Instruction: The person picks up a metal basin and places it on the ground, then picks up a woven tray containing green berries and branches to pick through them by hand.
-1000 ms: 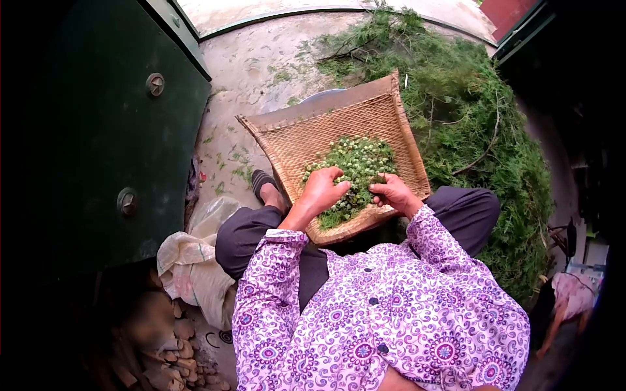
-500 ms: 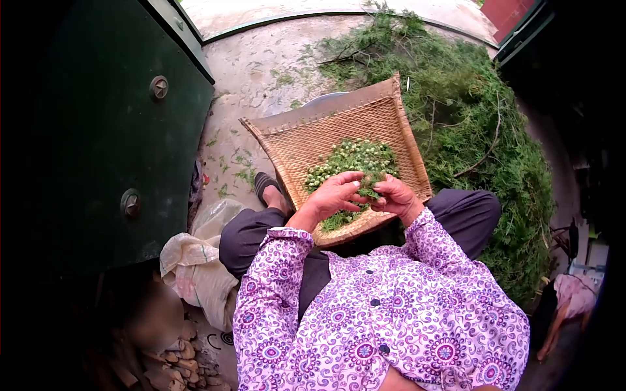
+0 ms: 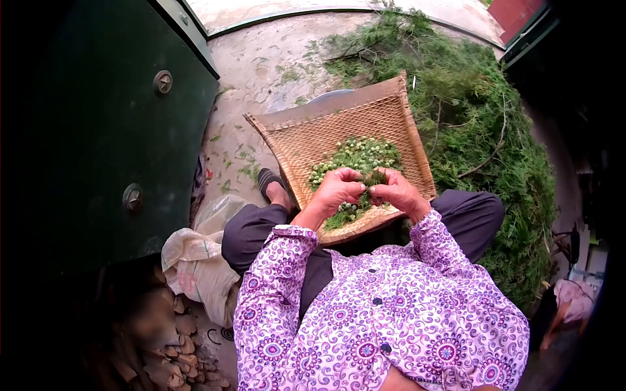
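Observation:
A woven winnowing basket (image 3: 287,146) rests across my lap, its wide flat lip pointing away from me. Inside it lies a heap of small pale green cones (image 3: 368,151) mixed with bits of green leaf. Over the near part of the heap, both hands pinch a small evergreen sprig (image 3: 373,178) between them. My left hand (image 3: 338,190) is closed on the sprig's left side, thumb against fingers. My right hand (image 3: 396,191) grips it from the right, thumb tip close to the left thumb. Parts of the sprig are hidden behind the fingers.
Cut evergreen branches (image 3: 486,143) are piled along the right. A dark green metal door (image 3: 98,163) stands at left. A pale woven sack (image 3: 199,260) lies by my left knee, near chopped wood (image 3: 179,362). Leaf scraps litter the concrete floor (image 3: 251,85).
My hands have drawn closer together, and my left fingers have closed in on the sprig. The whole view has shifted slightly.

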`<state>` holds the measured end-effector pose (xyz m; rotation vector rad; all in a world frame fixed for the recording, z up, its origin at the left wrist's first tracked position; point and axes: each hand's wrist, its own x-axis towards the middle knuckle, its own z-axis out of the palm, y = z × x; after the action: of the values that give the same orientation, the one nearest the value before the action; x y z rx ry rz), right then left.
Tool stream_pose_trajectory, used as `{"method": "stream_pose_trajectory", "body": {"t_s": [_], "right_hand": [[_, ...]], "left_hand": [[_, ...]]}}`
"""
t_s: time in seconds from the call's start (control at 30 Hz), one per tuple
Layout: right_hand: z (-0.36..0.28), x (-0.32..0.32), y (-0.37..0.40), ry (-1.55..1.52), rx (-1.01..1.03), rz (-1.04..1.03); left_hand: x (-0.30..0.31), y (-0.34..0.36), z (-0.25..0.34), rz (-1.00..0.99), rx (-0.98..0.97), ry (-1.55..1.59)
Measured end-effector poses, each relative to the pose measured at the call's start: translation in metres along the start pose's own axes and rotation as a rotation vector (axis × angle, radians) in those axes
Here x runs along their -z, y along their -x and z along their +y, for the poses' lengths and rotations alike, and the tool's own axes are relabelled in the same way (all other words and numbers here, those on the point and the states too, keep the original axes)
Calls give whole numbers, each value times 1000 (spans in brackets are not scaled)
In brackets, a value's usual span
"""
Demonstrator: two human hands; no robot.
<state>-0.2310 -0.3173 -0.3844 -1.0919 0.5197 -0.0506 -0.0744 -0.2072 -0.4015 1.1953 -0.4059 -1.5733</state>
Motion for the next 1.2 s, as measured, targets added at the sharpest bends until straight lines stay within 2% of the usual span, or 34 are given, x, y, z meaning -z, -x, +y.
{"method": "stream_pose_trajectory", "body": {"t_s": [0.13,0.2,0.4,0.53,0.6,0.67,0.77,0.8,0.87,1.0,1.03,1.07,1.13,1.2], "right_hand": [[-4,-10,-2,89,24,54],[-1,-16,-6,112,43,167],[4,-20,-9,129,86,197],[8,-19,-11,76,160,203],[15,-7,-16,58,236,305],[11,5,-18,-156,214,416],[0,19,-10,-420,72,352],[2,23,-7,-419,73,354],[6,27,-2,-588,21,135],[-1,30,8,-637,-16,18],[-6,32,14,-489,12,195],[-13,43,19,-450,106,219],[-30,78,29,-335,270,414],[-44,115,44,-14,358,733]], "left_hand": [[-2,-1,-1,50,-57,-21],[-1,-3,-4,52,-52,-14],[0,0,-4,41,-99,111],[2,-1,-3,-10,-58,195],[2,0,-1,-39,-28,221],[1,1,2,-46,36,184],[4,-1,0,23,47,160],[4,0,0,55,51,146],[4,-1,1,56,50,152],[4,-2,0,70,52,152],[4,-3,0,75,55,143],[4,-4,-1,69,58,140],[7,-4,-1,109,16,157],[13,-7,-3,133,-5,160]]}}
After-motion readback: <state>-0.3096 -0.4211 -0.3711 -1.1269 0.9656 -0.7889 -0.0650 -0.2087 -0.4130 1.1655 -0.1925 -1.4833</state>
